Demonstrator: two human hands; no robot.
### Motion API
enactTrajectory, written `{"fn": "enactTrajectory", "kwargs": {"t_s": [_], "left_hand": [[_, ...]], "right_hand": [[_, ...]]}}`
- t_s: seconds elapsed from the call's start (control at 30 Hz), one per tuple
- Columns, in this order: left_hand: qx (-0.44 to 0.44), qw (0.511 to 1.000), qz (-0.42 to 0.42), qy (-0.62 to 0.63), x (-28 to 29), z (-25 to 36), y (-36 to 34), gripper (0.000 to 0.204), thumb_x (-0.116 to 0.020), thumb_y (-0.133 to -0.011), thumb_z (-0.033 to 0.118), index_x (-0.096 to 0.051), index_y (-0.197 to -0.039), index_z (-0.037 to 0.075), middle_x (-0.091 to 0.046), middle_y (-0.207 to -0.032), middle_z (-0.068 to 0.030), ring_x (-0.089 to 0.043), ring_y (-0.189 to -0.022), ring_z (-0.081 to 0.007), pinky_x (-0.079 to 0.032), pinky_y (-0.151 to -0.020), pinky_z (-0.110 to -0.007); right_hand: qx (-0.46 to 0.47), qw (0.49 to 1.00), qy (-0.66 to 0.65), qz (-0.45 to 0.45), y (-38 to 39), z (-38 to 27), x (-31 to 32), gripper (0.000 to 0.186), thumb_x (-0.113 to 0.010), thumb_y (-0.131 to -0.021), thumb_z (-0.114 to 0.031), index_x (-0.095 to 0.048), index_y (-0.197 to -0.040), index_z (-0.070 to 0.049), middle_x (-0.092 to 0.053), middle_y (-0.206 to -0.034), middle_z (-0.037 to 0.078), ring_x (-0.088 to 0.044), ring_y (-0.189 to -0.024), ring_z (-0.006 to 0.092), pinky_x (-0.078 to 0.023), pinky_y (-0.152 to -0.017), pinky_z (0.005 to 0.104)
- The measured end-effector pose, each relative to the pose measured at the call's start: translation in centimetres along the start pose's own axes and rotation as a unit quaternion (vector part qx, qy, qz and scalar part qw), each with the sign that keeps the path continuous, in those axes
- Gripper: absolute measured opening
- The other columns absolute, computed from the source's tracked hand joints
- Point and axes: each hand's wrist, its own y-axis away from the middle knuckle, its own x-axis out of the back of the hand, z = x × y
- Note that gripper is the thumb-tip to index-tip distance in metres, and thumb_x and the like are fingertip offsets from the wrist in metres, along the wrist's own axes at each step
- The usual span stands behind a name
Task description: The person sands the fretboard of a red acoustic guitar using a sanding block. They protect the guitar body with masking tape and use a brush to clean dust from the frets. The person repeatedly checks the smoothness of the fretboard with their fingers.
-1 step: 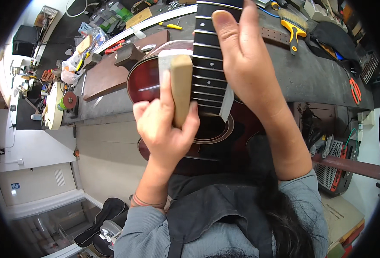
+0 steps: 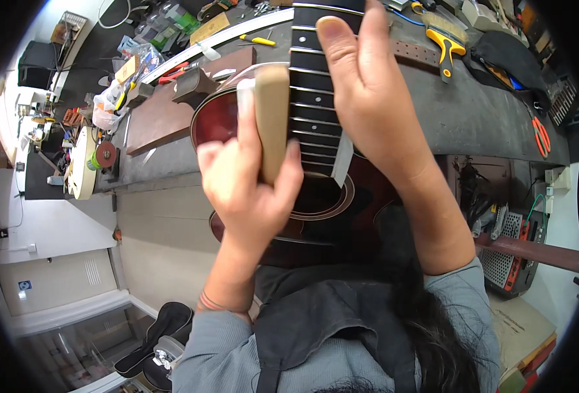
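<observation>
Head view, the only one: bench work on a dark red acoustic guitar (image 2: 370,190), which sits directly in front of the person, soundhole (image 2: 315,194) nearest the apron (image 2: 328,321) and black fretboard (image 2: 306,80) running up and away. Left hand (image 2: 233,187): closed on a plain wooden block (image 2: 273,121), thumb on one side, index finger stretched along the other; the block stands lengthwise just beside the fretboard's left edge. Whether the two touch, I cannot tell from here. Right hand (image 2: 378,101): set against the fretboard's right side, thumb lying over the playing face; the remaining fingers are largely hidden, so how firmly it grips cannot be told. A pale tapered strip (image 2: 344,160) shows at the fretboard's lower right edge. State of work, as judged: metal frets (image 2: 309,71) already sit across the whole visible stretch of fretboard, and that stretch is unstrung. The block is in use or poised at the left edge, so this stage looks unfinished; how much of the edge has been covered is not readable, nor is any difference in finish. Lying apart on the workbench (image 2: 450,124): yellow-and-black brush (image 2: 446,49), orange-red-handled pliers (image 2: 540,137), yellow-handled tool (image 2: 260,40), brown board (image 2: 161,121); none is in hand.
</observation>
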Motion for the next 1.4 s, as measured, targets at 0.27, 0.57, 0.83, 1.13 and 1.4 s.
{"fn": "enactTrajectory", "kwargs": {"t_s": [0.27,0.57,0.83,1.13,1.4], "left_hand": [[0.030,0.996,0.042,0.078,-2.5,2.1,-18.6,0.036,-0.064,-0.098,0.022,-0.077,-0.121,-0.002,-0.074,-0.081,-0.0222,-0.072,-0.072,-0.0347,-0.056,-0.074,-0.045],[0.023,0.999,0.035,0.025,0.3,0.0,-1.9,0.072,-0.086,-0.084,0.015,-0.067,-0.151,-0.004,-0.073,-0.081,-0.0063,-0.061,-0.063,-0.0177,-0.041,-0.076,-0.034],[-0.014,1.000,-0.001,0.004,0.0,-0.2,2.1,0.076,-0.087,-0.081,0.013,-0.065,-0.150,-0.010,-0.069,-0.074,-0.0051,-0.054,-0.059,-0.0191,-0.040,-0.078,-0.034],[-0.026,0.995,0.040,0.083,-1.4,5.0,-17.4,0.034,-0.064,-0.098,0.022,-0.078,-0.115,-0.004,-0.075,-0.081,-0.0198,-0.071,-0.070,-0.0284,-0.055,-0.071,-0.043],[0.034,0.998,0.042,0.035,-0.2,0.9,-5.6,0.072,-0.086,-0.087,0.018,-0.066,-0.152,-0.002,-0.077,-0.084,-0.0066,-0.064,-0.064,-0.0202,-0.044,-0.080,-0.034]], "right_hand": [[-0.070,0.997,0.009,-0.033,-0.6,-2.5,0.2,0.049,-0.043,-0.123,-0.028,-0.033,-0.161,0.002,-0.066,-0.129,0.027,-0.069,-0.120,0.0377,-0.051,-0.107,0.0451],[-0.018,0.999,-0.027,-0.028,-0.5,-0.4,0.3,0.047,-0.044,-0.124,-0.032,-0.037,-0.157,0.001,-0.065,-0.132,0.022,-0.066,-0.122,0.0270,-0.052,-0.106,0.0391],[-0.011,1.000,-0.027,-0.011,-0.1,0.3,0.6,0.050,-0.046,-0.123,-0.029,-0.035,-0.156,0.005,-0.067,-0.129,0.028,-0.069,-0.120,0.0367,-0.053,-0.104,0.0441],[-0.005,1.000,0.004,-0.010,-0.5,-0.1,0.3,0.049,-0.044,-0.122,-0.026,-0.033,-0.159,0.005,-0.066,-0.134,0.032,-0.068,-0.126,0.0450,-0.051,-0.109,0.0491],[-0.040,0.999,-0.016,-0.033,-0.4,-2.6,0.7,0.048,-0.044,-0.124,-0.030,-0.037,-0.158,0.002,-0.066,-0.135,0.024,-0.065,-0.126,0.0311,-0.050,-0.110,0.0412]]}}
